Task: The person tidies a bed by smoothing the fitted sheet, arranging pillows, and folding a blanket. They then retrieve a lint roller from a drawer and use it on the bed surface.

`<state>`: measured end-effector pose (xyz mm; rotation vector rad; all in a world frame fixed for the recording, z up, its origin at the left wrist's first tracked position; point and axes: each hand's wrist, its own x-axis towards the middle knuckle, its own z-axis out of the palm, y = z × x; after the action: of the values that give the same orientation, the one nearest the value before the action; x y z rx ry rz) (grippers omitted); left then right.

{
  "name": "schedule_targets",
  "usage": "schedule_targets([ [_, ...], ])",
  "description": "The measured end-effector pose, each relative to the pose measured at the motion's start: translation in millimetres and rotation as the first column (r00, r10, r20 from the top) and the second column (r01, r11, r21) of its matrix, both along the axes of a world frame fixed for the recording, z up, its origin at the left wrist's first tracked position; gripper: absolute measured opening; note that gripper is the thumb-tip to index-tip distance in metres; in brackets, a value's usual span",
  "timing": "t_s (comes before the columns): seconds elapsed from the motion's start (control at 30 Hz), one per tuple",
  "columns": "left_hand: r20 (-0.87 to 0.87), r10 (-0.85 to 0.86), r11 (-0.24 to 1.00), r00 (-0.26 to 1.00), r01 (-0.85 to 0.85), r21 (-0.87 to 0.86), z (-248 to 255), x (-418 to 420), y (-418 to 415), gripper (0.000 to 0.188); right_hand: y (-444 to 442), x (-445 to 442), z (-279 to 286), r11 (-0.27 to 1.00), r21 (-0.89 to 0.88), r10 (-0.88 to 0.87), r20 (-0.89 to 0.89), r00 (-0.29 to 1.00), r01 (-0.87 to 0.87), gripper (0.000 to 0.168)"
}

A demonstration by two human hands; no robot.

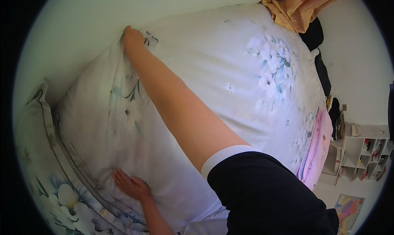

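Observation:
A pale floral bed sheet (190,118), printed with white and blue flowers, spreads over the bed in front of me. My right hand (133,39) reaches to its far edge by the wall, fingers curled on the fabric, and creases run down from there. The fingertips are partly hidden. Lower down, my left hand (131,185) rests flat on the sheet with nothing in it. Just left of that hand lies a matching floral pillow (66,201) with a dark-piped border.
A pale wall (89,25) borders the bed's far side. An orange-gold curtain (295,10) hangs at the top right. Folded pink bedding (317,149) lies on the right side of the bed. Beyond stand a white shelf unit (352,152) and a colourful mat (349,212).

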<state>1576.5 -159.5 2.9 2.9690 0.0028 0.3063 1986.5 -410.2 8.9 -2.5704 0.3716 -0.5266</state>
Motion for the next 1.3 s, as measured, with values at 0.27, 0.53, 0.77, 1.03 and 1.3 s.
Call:
schedule_targets([
  [0.27,0.055,-0.030,0.999,0.998,0.028,0.024,-6,1,0,0.048,-11,-21,10,0.966,-0.019,0.228,-0.416,0.880,-0.259,0.035],
  [0.53,0.126,-0.088,0.996,0.988,0.089,-0.003,-7,3,0,0.046,48,-185,9,0.898,-0.022,0.438,0.142,0.888,-0.440,0.064],
  [0.77,0.095,-0.062,0.997,0.993,0.057,0.061,-4,1,-2,0.044,64,-146,-12,0.858,0.047,0.502,0.133,0.854,-0.512,0.065],
  [1.03,0.111,-0.045,0.996,0.993,0.037,0.076,-14,-3,16,0.049,-8,-287,61,0.782,0.145,0.601,0.085,0.795,-0.607,0.061],
  [1.3,0.128,-0.078,0.996,0.989,0.082,-0.023,-5,0,-5,0.048,3,-329,14,0.727,-0.034,0.685,-0.018,0.728,-0.686,0.060],
])
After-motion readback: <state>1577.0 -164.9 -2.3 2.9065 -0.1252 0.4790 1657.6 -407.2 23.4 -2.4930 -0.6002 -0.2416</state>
